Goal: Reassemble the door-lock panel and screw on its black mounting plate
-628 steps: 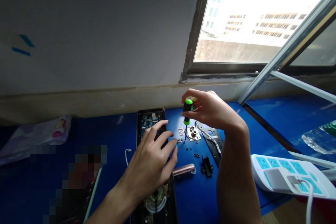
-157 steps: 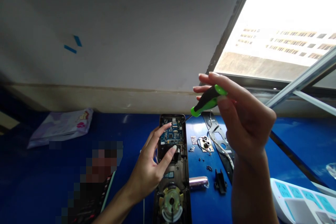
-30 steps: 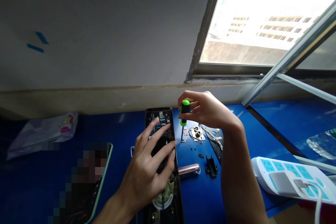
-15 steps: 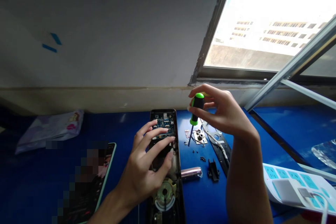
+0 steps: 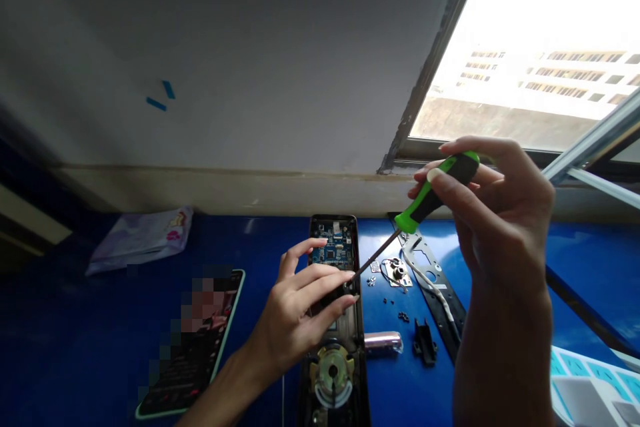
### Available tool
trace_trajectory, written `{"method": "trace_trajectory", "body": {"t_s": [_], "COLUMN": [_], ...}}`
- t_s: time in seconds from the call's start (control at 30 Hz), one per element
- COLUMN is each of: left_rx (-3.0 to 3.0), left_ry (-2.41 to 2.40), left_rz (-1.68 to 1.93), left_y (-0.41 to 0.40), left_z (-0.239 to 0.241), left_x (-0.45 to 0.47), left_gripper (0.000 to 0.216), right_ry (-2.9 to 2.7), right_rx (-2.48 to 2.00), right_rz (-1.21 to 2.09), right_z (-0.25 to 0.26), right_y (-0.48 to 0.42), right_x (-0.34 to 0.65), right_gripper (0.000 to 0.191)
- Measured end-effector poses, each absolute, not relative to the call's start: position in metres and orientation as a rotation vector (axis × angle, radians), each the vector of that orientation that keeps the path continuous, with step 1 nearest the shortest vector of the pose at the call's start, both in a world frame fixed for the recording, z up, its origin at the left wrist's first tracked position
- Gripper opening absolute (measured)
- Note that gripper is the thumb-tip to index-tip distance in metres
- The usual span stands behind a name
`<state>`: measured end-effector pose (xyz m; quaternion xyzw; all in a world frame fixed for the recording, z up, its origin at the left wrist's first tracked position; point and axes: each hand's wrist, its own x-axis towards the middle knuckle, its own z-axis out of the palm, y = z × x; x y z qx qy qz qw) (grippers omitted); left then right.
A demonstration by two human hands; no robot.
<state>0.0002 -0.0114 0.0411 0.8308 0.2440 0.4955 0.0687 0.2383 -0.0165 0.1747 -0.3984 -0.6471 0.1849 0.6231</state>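
My right hand (image 5: 500,207) grips a green and black screwdriver (image 5: 435,193), tilted down to the left. Its tip meets the inside of a long dark device casing (image 5: 363,327), close to my left fingertips. Curled over the casing is my left hand (image 5: 300,307), its thumb and forefinger closed about a small dark part that I cannot make out, partly hidden by the fingers. Beyond them a blue circuit board (image 5: 330,252) sits at the casing's far end. Nearer me in the casing is a round metal-and-plastic mechanism (image 5: 333,371).
Right of the casing lie a pinkish cylinder (image 5: 383,342), a black bracket (image 5: 425,343), small screws (image 5: 403,316), a little module (image 5: 397,272) and a black plate (image 5: 430,267) with a white cable. A phone (image 5: 200,347) and a plastic packet (image 5: 143,237) lie left; a power strip (image 5: 595,380) lies right.
The screwdriver has swung from near upright over the loose parts to a slant, its tip now at the casing. My left fingers have drawn together around the tip. The view has shifted left.
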Motion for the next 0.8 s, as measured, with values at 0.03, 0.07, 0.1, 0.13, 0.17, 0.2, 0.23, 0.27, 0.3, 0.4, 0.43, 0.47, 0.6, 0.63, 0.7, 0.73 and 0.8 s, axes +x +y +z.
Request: {"method": "trace_trajectory", "body": {"t_s": [0.03,0.07,0.1,0.13,0.17,0.2,0.23,0.27,0.3,0.4,0.43,0.47,0.6,0.63,0.7,0.73,0.8], "left_rx": [2.497,2.488,2.478,2.466,2.454,2.441,2.427,2.414,2.401,2.386,2.388,2.394,2.44,2.455,2.477,2.484,2.5], "left_ry": [0.722,0.714,0.708,0.703,0.699,0.695,0.694,0.697,0.704,0.735,0.745,0.753,0.766,0.769,0.775,0.779,0.782], "left_rz": [1.499,1.5,1.499,1.499,1.502,1.508,1.513,1.515,1.512,1.467,1.448,1.432,1.357,1.327,1.262,1.234,1.177], "left_y": [-0.011,-0.011,-0.011,-0.011,-0.011,-0.012,-0.012,-0.013,-0.014,-0.016,-0.016,-0.016,-0.015,-0.015,-0.015,-0.015,-0.015], "left_z": [0.041,0.042,0.042,0.042,0.042,0.043,0.043,0.044,0.044,0.045,0.045,0.045,0.046,0.047,0.047,0.048,0.05], "left_x": [0.0,0.0,0.0,0.0,0.001,0.001,0.002,0.002,0.003,0.004,0.004,0.004,0.001,0.0,-0.003,-0.004,-0.006], "left_gripper": [0.015,0.014,0.013,0.013,0.013,0.014,0.014,0.014,0.015,0.014,0.014,0.014,0.01,0.009,0.008,0.008,0.008], "right_ry": [-1.498,-1.506,-1.508,-1.504,-1.498,-1.494,-1.494,-1.502,-1.513,-1.558,-1.579,-1.596,-1.663,-1.686,-1.742,-1.765,-1.806], "right_rx": [-0.925,-0.929,-0.928,-0.923,-0.916,-0.91,-0.903,-0.896,-0.887,-0.844,-0.827,-0.813,-0.759,-0.745,-0.712,-0.705,-0.709], "right_rz": [0.423,0.415,0.406,0.395,0.388,0.386,0.391,0.402,0.414,0.411,0.399,0.384,0.366,0.377,0.409,0.43,0.474], "right_z": [0.174,0.173,0.173,0.172,0.171,0.171,0.171,0.171,0.171,0.172,0.173,0.173,0.174,0.174,0.174,0.174,0.174], "right_y": [-0.016,-0.015,-0.015,-0.014,-0.014,-0.014,-0.014,-0.014,-0.014,-0.015,-0.015,-0.016,-0.02,-0.022,-0.025,-0.027,-0.03], "right_x": [0.237,0.235,0.234,0.233,0.232,0.231,0.231,0.231,0.232,0.232,0.231,0.23,0.223,0.222,0.22,0.219,0.218], "right_gripper": [0.021,0.021,0.021,0.021,0.021,0.022,0.023,0.023,0.023,0.023,0.024,0.025,0.034,0.036,0.041,0.044,0.048]}}
